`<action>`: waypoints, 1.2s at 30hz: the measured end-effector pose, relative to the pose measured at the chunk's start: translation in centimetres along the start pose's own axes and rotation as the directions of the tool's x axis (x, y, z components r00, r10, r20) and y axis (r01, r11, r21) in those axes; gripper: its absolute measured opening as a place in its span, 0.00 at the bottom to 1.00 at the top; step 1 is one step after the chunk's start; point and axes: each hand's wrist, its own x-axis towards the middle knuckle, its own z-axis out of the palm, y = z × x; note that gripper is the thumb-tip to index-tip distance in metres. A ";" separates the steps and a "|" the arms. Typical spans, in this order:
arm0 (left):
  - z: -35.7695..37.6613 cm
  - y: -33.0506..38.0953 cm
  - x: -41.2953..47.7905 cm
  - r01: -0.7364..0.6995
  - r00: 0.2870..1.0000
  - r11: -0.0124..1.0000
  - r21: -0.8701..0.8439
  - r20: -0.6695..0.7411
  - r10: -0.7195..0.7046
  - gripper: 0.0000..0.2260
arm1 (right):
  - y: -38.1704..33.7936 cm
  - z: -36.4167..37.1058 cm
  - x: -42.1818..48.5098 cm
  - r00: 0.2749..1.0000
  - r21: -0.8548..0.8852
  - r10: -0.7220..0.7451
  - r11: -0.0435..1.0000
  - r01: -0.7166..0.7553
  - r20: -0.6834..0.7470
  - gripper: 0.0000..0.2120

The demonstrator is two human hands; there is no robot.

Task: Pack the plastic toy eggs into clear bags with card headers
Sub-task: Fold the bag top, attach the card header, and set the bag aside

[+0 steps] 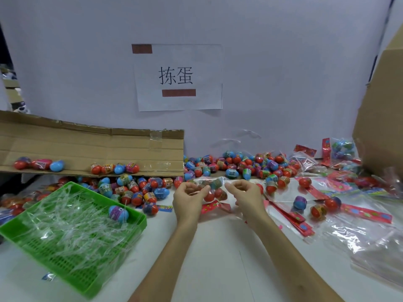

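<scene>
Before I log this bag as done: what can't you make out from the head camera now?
- Egg count in the clear bag: head view, fingers of the left hand and right hand plus plastic glare cover it.
- Floor of the green basket: head view, clear plastic strips cover it.
- Print on the loose eggs: head view, too small, blurred.
- Contents of cardboard box: head view, cut off at right edge.

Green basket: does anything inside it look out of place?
Yes. One blue and purple egg lies alone in the green basket, on a tangle of clear plastic strips. The other loose eggs lie on the table beyond it.
</scene>
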 end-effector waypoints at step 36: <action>-1.1 -0.5 1.8 0.199 0.971 0.978 0.063 0.122 -0.206 0.03 | -0.4 -0.3 -0.1 0.956 0.100 0.232 0.963 -0.252 0.180 0.06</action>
